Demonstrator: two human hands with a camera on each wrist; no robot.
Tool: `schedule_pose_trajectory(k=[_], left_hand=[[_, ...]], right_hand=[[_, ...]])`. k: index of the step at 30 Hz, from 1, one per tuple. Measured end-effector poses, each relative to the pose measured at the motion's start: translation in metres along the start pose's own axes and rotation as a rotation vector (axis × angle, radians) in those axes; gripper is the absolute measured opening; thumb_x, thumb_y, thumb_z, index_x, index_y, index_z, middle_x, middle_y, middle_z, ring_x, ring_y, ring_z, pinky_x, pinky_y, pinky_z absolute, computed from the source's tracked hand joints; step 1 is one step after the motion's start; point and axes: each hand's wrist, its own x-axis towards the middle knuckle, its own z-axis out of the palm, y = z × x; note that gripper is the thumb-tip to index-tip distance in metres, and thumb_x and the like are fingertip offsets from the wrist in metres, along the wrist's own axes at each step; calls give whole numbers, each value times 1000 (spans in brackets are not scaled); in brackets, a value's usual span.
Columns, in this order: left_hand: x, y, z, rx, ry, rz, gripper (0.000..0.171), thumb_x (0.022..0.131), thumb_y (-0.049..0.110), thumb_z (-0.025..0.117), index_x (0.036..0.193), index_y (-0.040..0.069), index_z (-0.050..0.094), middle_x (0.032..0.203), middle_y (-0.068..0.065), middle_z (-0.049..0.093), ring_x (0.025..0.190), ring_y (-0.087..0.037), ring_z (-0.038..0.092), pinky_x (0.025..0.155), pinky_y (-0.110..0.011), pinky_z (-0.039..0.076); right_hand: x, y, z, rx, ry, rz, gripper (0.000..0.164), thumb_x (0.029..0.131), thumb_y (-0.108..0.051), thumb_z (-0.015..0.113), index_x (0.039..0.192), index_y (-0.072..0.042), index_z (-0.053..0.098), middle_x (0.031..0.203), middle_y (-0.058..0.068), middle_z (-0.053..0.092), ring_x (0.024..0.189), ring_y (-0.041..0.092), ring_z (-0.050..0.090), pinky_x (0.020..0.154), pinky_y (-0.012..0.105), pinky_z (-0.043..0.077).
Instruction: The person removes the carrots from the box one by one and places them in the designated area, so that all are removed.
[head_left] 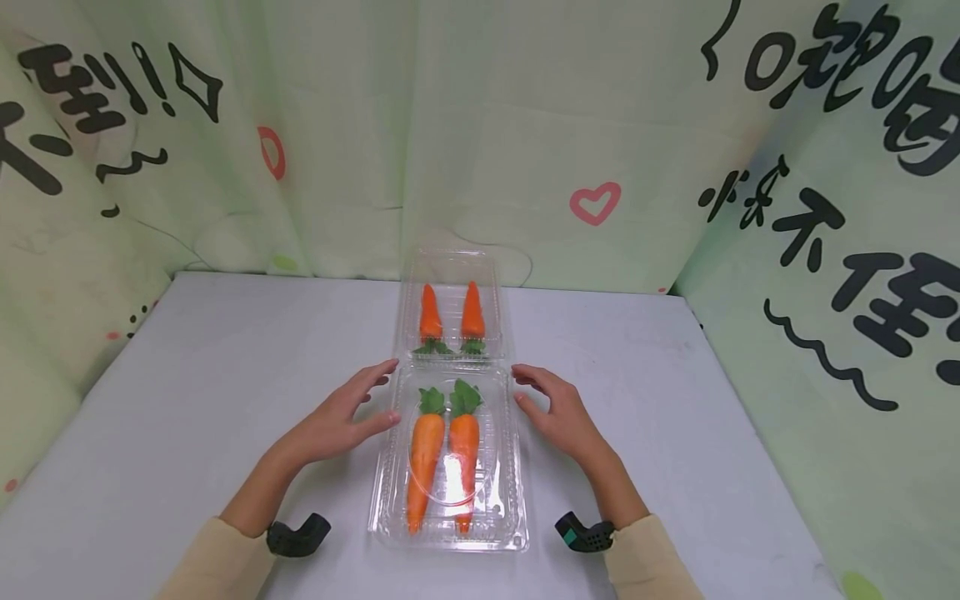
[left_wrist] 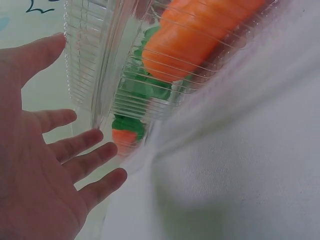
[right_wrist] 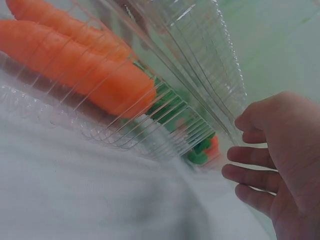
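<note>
A clear plastic box (head_left: 497, 525) lies lengthwise at the middle of the table, two orange carrots (head_left: 426, 462) with green leafy tops visible inside it. Directly behind it is a second clear plastic container (head_left: 491, 287) with two more carrots (head_left: 472, 312), their tops facing the near box. My left hand (head_left: 341, 421) is at the near box's left side, fingers spread and relaxed, thumb at the lid's edge. On the opposite side, my right hand (head_left: 557, 417) has loosely bent fingers close to the lid's rim (right_wrist: 220, 107). Whether either hand touches the plastic is hard to tell. Neither holds anything.
A white-covered table (head_left: 225, 367) carries the boxes, with its surface extending left and right of them. Pale green curtains (head_left: 480, 125) with black lettering and red hearts enclose the back and both sides. Black devices (head_left: 298, 536) are worn at both wrists.
</note>
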Motion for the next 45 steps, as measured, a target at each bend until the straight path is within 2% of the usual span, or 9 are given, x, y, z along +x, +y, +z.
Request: schedule_pose_trajectory(k=[11,18,34,45], left_hand=[[1,0,3,-33,-11,-24,77,90,32,65,154,18,23,155,-12,34,138,-35,40,107,-57,42],[1,-2,5,-42,-15,-38,76,91,32,63,154,17,23,155,-13,34,139,-36,39,107,-57,41],[2,-3,7,-44,-30,-31,72,93,32,60,153,12,26,155,-16,34,137,-37,41,105,-53,45],[2,-5,9,-80,-46,-62,72,93,32,60,153,14,24,158,-14,30,137,-37,43,105,-52,46]], right_hand=[[1,4,4,56,-11,28,43,93,-13,63,135,-6,53,125,12,65,114,28,63,99,48,51],[2,5,4,147,-42,56,46,93,-11,63,137,-5,50,125,16,64,116,31,62,101,43,50],[8,11,3,285,-128,96,50,93,-8,62,140,0,46,133,23,57,120,37,58,102,46,48],[11,11,1,333,-187,132,50,95,-11,60,141,-2,44,134,24,55,117,38,59,102,48,48]])
